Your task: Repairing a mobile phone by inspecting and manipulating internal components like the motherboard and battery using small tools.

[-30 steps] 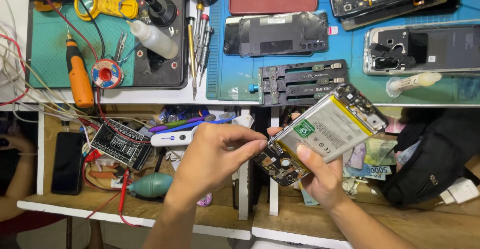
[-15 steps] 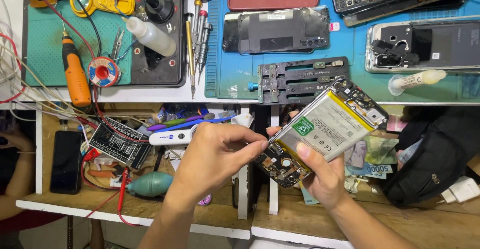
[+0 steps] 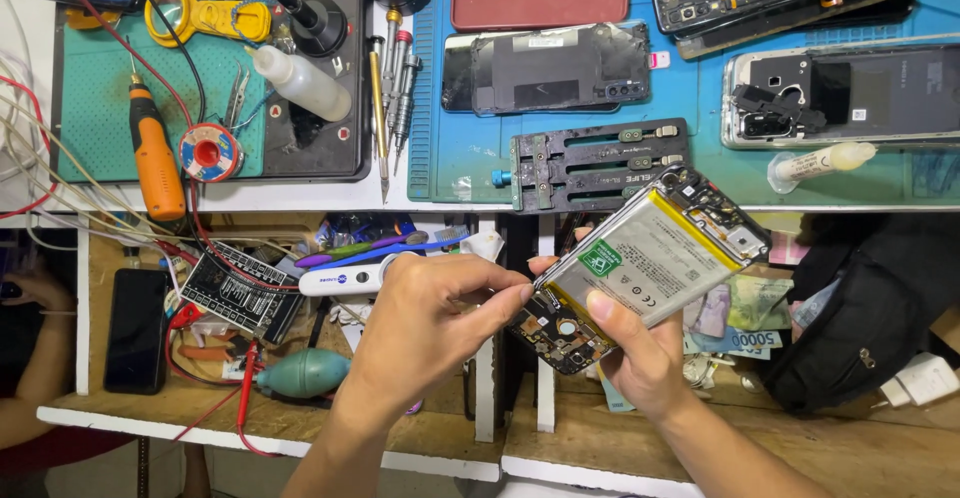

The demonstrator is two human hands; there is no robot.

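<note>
I see 2 bare hands working below the near edge of a cluttered repair bench. My right hand (image 3: 640, 358) clamps an opened phone (image 3: 645, 263) between thumb and fingers, back plate off, tilted so its pale battery (image 3: 640, 258) faces up, likely to expose the lower circuit board. My left hand (image 3: 430, 323) pinches its fingertips (image 3: 515, 293) together at that phone's near-left end; I cannot tell whether a tool or part sits between them. Farther off, on the blue mat (image 3: 460, 158), lie a black board holder (image 3: 600, 163) and another opened phone (image 3: 545, 68). An orange screwdriver (image 3: 155, 158) rests far left, within reach.
</note>
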